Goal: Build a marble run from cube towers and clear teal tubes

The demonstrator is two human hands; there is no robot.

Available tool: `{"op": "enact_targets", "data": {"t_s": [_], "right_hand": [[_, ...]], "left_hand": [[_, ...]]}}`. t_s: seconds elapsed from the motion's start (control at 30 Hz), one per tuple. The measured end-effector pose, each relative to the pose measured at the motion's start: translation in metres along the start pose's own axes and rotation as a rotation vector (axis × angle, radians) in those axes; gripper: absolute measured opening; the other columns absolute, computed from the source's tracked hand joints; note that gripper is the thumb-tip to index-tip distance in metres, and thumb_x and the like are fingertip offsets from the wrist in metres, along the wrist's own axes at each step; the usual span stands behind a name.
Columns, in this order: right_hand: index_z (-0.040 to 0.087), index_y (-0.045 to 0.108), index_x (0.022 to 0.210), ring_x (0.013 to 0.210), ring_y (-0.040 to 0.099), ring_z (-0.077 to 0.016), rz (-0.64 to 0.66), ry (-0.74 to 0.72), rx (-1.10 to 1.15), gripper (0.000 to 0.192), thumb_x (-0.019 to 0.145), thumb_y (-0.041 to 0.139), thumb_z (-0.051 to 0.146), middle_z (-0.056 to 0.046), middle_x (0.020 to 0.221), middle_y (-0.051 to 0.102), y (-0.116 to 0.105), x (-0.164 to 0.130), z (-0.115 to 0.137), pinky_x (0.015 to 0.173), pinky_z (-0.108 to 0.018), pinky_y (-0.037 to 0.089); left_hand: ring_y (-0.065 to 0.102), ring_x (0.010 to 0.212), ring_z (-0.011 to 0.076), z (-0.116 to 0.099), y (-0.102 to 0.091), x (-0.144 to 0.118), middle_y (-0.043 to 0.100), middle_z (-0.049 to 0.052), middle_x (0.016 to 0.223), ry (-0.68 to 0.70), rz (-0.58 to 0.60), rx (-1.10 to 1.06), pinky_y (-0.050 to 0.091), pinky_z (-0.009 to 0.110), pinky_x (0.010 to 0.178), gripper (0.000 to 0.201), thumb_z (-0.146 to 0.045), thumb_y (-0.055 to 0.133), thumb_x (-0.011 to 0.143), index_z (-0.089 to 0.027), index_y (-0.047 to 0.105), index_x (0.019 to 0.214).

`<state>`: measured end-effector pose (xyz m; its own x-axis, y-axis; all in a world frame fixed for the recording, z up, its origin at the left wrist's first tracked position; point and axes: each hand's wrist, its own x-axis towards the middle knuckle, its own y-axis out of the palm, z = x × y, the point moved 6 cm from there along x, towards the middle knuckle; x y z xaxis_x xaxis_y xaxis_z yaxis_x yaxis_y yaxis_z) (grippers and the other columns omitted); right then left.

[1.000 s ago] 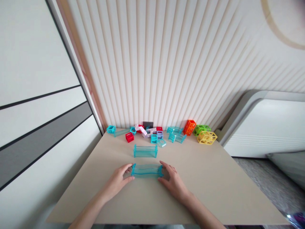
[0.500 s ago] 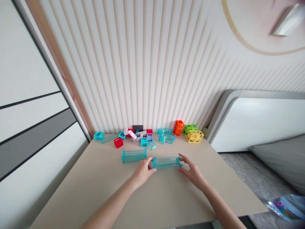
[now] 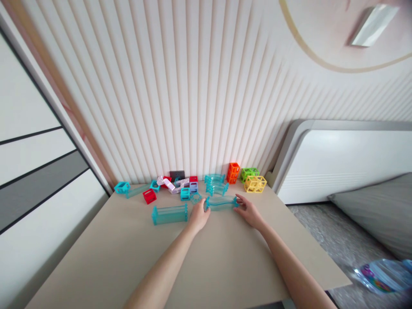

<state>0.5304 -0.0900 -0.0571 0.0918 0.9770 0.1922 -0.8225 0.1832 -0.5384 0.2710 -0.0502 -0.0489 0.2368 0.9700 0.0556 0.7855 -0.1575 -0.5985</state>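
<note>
– What does the turquoise track piece (image 3: 221, 204) look like?

– See-through and longish, its colour deepening at the flared, knobbed ends, and a darker wavy line runs along its length.

– Where is it?

– Over the middle of the table (image 3: 225, 257), just in front of two curved turquoise pieces (image 3: 217, 189). The left hand (image 3: 198, 214) is clamped on its left end and the right hand (image 3: 250, 213) pinches the right end between thumb and fingers (so the hands themselves stand apart, with the piece spanning the gap).

– Does it rest on the tabletop?

– I can't tell; its pale lower edge melts into the beige surface. The fingers also cover part of both ends.

– What else is hard to see?

– A clear hexagonal piece (image 3: 195, 197) sits partly behind the left hand, and the small black thing (image 3: 177, 175) at the back is half hidden by the jumble of blocks. Both forearms run off the bottom edge, and the plastic package (image 3: 383, 274) at far right is cut off, its label too blurred to read.
</note>
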Motion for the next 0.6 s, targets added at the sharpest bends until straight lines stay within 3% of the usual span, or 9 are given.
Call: {"op": "enact_targets", "data": {"t_s": [0.3, 0.6], "right_hand": [[0.018, 0.058, 0.139, 0.113, 0.068, -0.0289, 0.022, -0.007, -0.058, 0.066, 0.077, 0.073, 0.035, -0.013, 0.119, 0.073, 0.0109, 0.0029, 0.0012, 0.103, -0.049, 0.049], [0.019, 0.057, 0.139, 0.116, 0.067, -0.0302, 0.036, -0.018, -0.14, 0.065, 0.078, 0.07, 0.036, -0.011, 0.12, 0.074, 0.0122, 0.0016, 0.008, 0.105, -0.052, 0.046]], "left_hand": [[0.062, 0.125, 0.0295, 0.0088, -0.0016, -0.0013, 0.068, 0.02, 0.128, -0.031, -0.071, 0.015, 0.047, 0.04, 0.106, 0.046, -0.013, 0.059, 0.087, -0.007, 0.057, 0.133], [0.06, 0.127, 0.0268, 0.0098, -0.0006, -0.0027, 0.067, 0.013, 0.129, -0.016, -0.131, 0.008, 0.041, 0.042, 0.113, 0.045, -0.011, 0.06, 0.084, -0.018, 0.059, 0.128]]}}
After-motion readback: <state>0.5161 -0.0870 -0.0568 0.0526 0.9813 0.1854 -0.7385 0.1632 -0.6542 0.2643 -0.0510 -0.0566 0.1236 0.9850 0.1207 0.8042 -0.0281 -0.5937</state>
